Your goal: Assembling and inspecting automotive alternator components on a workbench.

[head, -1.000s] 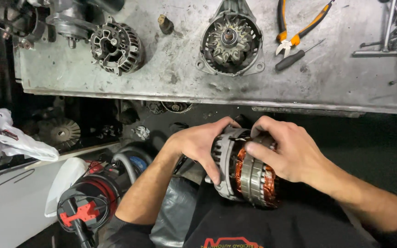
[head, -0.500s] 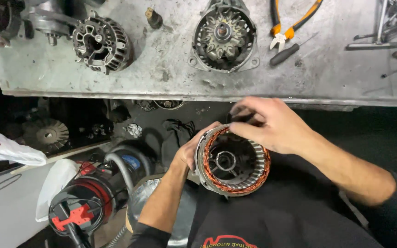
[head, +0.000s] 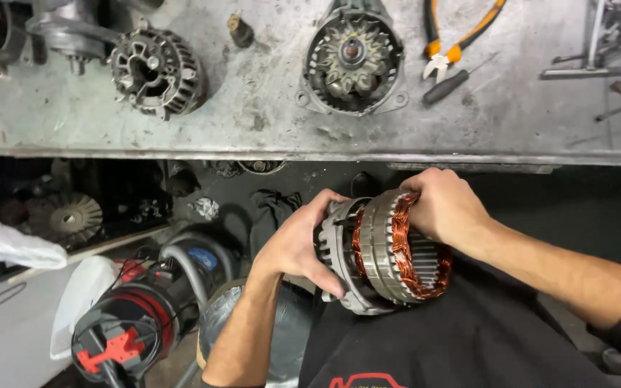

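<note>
I hold an alternator stator (head: 389,248), a metal ring with copper windings, still seated in its grey aluminium end housing (head: 339,259), over my lap in front of the workbench. My left hand (head: 297,243) grips the housing side from the left, thumb across its face. My right hand (head: 445,207) is closed over the top rim of the stator on the right. The open bore of the stator faces right and toward me.
A grimy metal workbench (head: 267,122) carries an alternator housing with rotor (head: 352,63), another finned housing (head: 156,72), orange-handled pliers (head: 461,32) and a screwdriver (head: 448,85). Below left sit a red-and-black tool (head: 127,327), a white plastic bag (head: 8,248) and a fan disc (head: 66,215).
The stator assembly has been turned in my hands: half a second ago its open bore faced up at the camera, now it lies on its side with the housing toward my left hand.
</note>
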